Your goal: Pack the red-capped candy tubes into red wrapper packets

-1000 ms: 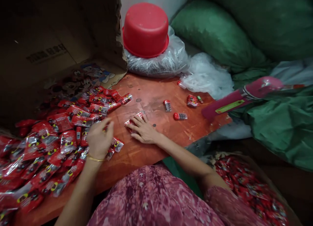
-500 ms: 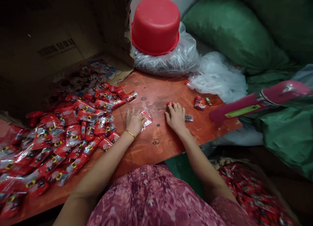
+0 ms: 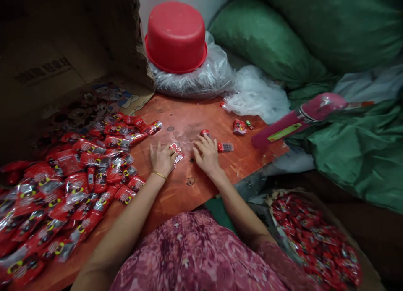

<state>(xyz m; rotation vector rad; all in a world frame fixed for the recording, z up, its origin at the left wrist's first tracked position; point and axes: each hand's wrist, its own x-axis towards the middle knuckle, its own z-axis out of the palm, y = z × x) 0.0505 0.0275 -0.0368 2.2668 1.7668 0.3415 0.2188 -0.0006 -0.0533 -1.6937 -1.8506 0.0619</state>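
My left hand (image 3: 163, 160) rests on the table, its thumb and index finger closed on the edge of a small red-and-clear plastic packet (image 3: 176, 150). Just right of the packet, my right hand (image 3: 206, 154) lies low on the table with its fingers apart and slightly bent. Past its fingertips is a small red-capped container (image 3: 205, 132). Beside its outer edge lies a similar container with a red end and dark contents (image 3: 226, 147). Whether the right fingertips touch the packet's clear end, I cannot tell.
A heap of red packets (image 3: 94, 156) covers the table's left, before a large cardboard box (image 3: 78, 39). A red basin (image 3: 176, 35) sits upside down on a clear bag (image 3: 195, 83). A pink flask (image 3: 296, 121) leans at right. Below stands a carton of red packets (image 3: 315, 240).
The view has swung right, so everything appears further left. My right hand has shifted slightly toward the left hand, uncovering more of the two small containers. My left hand stays at the packet.
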